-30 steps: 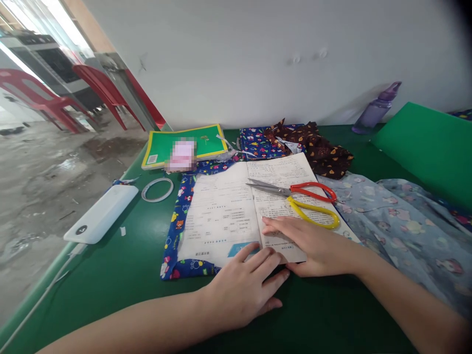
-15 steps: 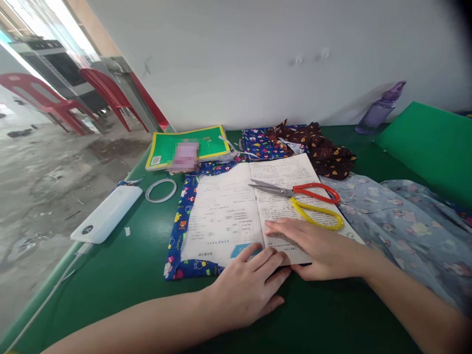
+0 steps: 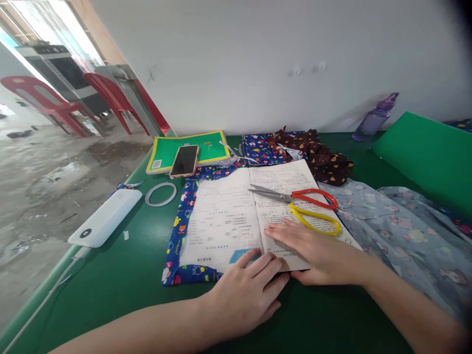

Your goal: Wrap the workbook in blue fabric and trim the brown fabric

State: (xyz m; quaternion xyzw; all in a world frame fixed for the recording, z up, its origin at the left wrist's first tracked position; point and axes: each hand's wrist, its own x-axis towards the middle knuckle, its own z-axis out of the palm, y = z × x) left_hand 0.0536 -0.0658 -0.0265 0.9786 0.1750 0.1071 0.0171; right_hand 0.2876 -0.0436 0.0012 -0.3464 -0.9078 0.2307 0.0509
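An open book (image 3: 221,216) with printed pages lies on the green table, blue patterned fabric (image 3: 173,250) folded around its left side. My left hand (image 3: 250,292) rests on the book's lower edge near the spine, fingers extended and slightly bent over a small blue patch on the page. Flat on the lower right page is my right hand (image 3: 309,248), its thumb at the bottom edge. Neither hand is seen holding anything. Just beyond my right hand, scissors (image 3: 287,197) with one red and one yellow handle lie across the book, blades slightly apart.
A phone (image 3: 185,161) rests on a green book (image 3: 164,152) at the back left. Nearby are a tape roll (image 3: 147,194) and a white power bank (image 3: 106,219) with a cable. Brown fabric (image 3: 328,160), pale printed fabric (image 3: 391,221) and a purple bottle (image 3: 374,118) are rightward.
The camera view has shifted slightly, so the table's things sit a little lower in the picture. Both hands stay in nearly the same place on the book.
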